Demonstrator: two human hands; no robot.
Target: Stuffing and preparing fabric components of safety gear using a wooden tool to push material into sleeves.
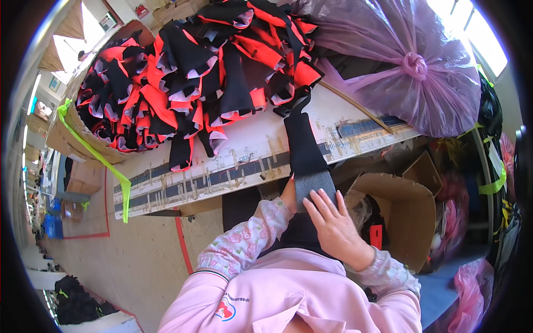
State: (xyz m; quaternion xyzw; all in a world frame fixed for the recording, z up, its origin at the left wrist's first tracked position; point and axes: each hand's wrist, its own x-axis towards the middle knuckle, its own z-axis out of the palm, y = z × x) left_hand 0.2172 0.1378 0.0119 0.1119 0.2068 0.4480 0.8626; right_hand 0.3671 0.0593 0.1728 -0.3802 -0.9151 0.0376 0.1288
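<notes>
A long black fabric piece (304, 141) with a grey end panel (314, 187) hangs over the front edge of the worktable toward me. My left hand (289, 195) is at the left side of the grey panel. Its fingers are hidden behind the cloth, so their pose does not show. Across the right side of that panel lies my right hand (340, 226), open, with the fingers stretched out and fingertips on the cloth. At its far end, the piece narrows to a strip that runs up to a large heap of black and neon-coral fabric pieces (161, 102).
A tied, translucent purple plastic bag (383, 61) fills the table's far right, near a thin wooden stick (358, 108). The white worktable (266, 136) has tape-worn edges. Below its right end stands an open cardboard box (408, 216). Neon-yellow strap (94, 147) hangs at left.
</notes>
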